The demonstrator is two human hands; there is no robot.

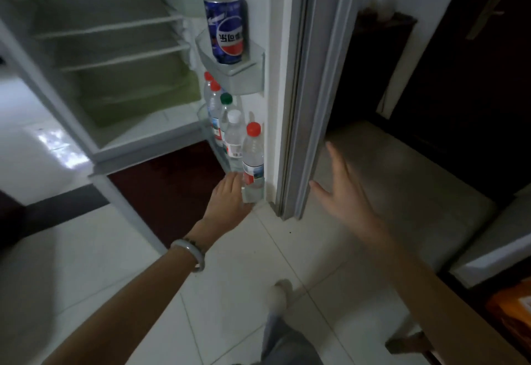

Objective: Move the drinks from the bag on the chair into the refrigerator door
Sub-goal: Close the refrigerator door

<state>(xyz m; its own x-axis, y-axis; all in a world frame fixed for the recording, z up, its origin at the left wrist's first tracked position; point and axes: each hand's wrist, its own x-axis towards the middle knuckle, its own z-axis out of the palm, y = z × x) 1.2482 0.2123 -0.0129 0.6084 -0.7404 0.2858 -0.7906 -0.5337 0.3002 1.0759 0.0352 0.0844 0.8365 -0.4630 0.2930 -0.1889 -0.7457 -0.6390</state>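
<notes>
— What's on the left?
— The left hand (230,195), bracelet (189,252) on its wrist, fingers closed on the nearest red-capped bottle (253,158) in the lower door shelf (227,163).
— Behind it?
— More bottles, and a blue can (227,27) in the upper door bin (247,70).
— And right?
— The right hand (342,189) hangs empty, fingers spread, past the door's edge.

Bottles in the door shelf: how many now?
5, in a row in the lower shelf: red cap nearest, by the left hand; white cap; green cap; two red caps behind. More may be hidden.
</notes>
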